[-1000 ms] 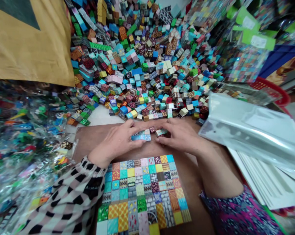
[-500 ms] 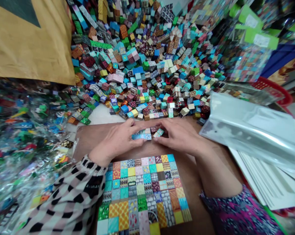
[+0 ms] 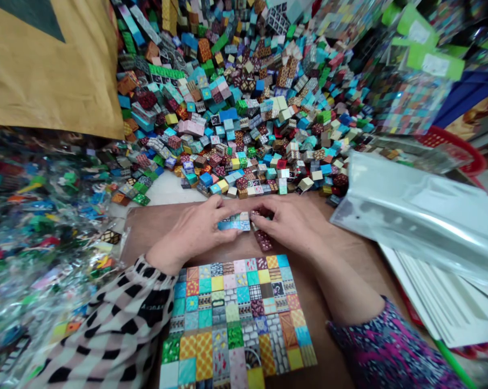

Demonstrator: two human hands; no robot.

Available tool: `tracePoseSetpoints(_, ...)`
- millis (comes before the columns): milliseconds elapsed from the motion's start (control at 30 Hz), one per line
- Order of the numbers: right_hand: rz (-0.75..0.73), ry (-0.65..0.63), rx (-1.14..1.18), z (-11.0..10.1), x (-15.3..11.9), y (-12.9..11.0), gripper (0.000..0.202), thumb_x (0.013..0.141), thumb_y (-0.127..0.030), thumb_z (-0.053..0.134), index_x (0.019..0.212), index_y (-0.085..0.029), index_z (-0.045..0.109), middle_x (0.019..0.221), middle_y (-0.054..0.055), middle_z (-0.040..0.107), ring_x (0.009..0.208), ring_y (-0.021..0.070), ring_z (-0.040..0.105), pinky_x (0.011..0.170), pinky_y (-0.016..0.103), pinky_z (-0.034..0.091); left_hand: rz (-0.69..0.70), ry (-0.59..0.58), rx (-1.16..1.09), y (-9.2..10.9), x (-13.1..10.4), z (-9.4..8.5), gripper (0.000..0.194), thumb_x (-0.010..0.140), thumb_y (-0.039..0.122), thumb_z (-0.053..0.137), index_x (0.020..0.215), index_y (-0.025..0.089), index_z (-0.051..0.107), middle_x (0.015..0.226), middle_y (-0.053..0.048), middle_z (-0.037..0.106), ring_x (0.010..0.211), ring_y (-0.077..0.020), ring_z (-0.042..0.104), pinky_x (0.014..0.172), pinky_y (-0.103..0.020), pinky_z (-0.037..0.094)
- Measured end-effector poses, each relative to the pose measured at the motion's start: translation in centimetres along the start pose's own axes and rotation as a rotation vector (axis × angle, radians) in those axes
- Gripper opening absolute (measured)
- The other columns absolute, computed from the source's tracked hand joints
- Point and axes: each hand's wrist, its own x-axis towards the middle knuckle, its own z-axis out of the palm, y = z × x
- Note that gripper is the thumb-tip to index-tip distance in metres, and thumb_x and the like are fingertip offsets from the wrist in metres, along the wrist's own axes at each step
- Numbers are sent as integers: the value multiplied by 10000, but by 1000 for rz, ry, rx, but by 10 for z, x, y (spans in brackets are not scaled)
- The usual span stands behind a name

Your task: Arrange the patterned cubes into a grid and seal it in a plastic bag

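Note:
My left hand (image 3: 197, 229) rests on the brown board (image 3: 147, 224), thumb and fingers closed around a small group of light blue and pale blocks (image 3: 239, 222). Just to the right, my right hand (image 3: 290, 224) pinches a dark maroon speckled block piece (image 3: 263, 239), which lies slanted beside the group. Its upper end is partly hidden by my fingers. Nearer to me lies a large flat mosaic of patterned square blocks (image 3: 236, 313), touched by neither hand.
A big heap of colourful blocks (image 3: 236, 119) spreads behind the board. Bagged small parts (image 3: 45, 216) lie at the left under a yellow sack (image 3: 49, 70). Clear plastic bags (image 3: 414, 216) cover white sheets (image 3: 442, 302) at the right, near a red basket (image 3: 458, 146).
The small teal-and-pink piece by my right fingers is out of sight. My right hand now has the maroon piece, turned so that it points toward me. My left hand has hardly moved.

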Motion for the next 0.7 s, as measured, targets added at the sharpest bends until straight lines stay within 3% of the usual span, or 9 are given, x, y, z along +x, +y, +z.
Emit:
tracePoseSetpoints(133,109,15,16,4,2,-2,205,858,-279,588,944,-175,743,856,87,753,737,220,651,637,327,437,2,3,18,0,-1,1,543,879,460,591,1405,331,557,1030,-48,530,891,-232,580,783,-378,460)
tracePoseSetpoints(367,231,96,184,1,3,-1,169,830,-290,605,900,-191,723,826,53,746,741,192,656,642,303,444,-1,8,0,-1,0,1,516,877,460,594,1376,328,579,1056,-48,534,877,-218,586,775,-364,457)
tracePoseSetpoints(500,290,122,-33,-16,3,3,154,815,-310,604,852,-212,716,804,41,736,714,191,638,603,296,401,16,32,0,-3,-1,2,479,876,477,594,1315,289,632,1049,-55,538,880,-223,587,767,-365,457)
tracePoseSetpoints(700,319,-108,-368,-41,-1,4,181,846,-332,595,781,-201,702,759,79,709,694,228,612,585,325,361,39,49,18,-5,0,3,470,874,493,598,1274,253,661,1003,-55,544,853,-213,579,739,-349,452)
